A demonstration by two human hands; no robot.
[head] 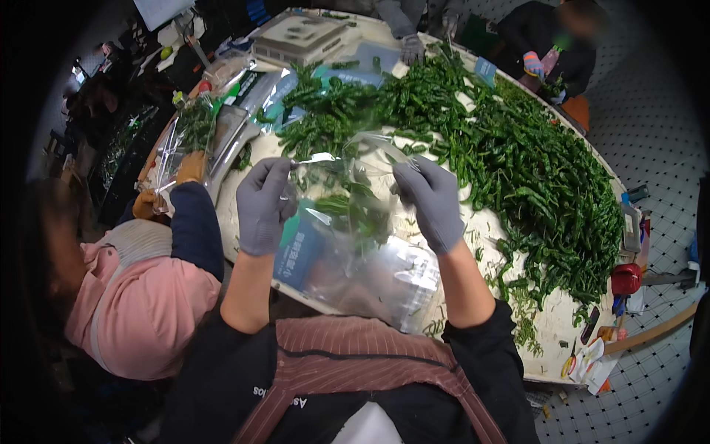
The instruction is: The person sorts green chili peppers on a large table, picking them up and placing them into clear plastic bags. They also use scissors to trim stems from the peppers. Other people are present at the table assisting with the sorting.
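My left hand (263, 206), in a grey knit glove, pinches one side of the mouth of a clear plastic bag (373, 145). The opposite side of that mouth is gripped by my right hand (431, 204), gloved the same way. The bag hangs spread between them above the table; some green produce shows through its film, but whether it is inside or behind is hard to tell. Below, near the table's front edge, lie a stack of clear plastic bags (407, 272) and a blue printed sheet or bag (302, 258). Long green peppers (532, 194) are heaped beyond and to the right.
At left, a co-worker's orange-gloved hand (191, 166) touches a filled clear bag (194, 125). A pale boxy device (298, 36) stands at the back. Another person's grey-gloved hand (411, 50) reaches the far peppers. Yellow-handled scissors (568, 366) and a red object (627, 278) lie at right.
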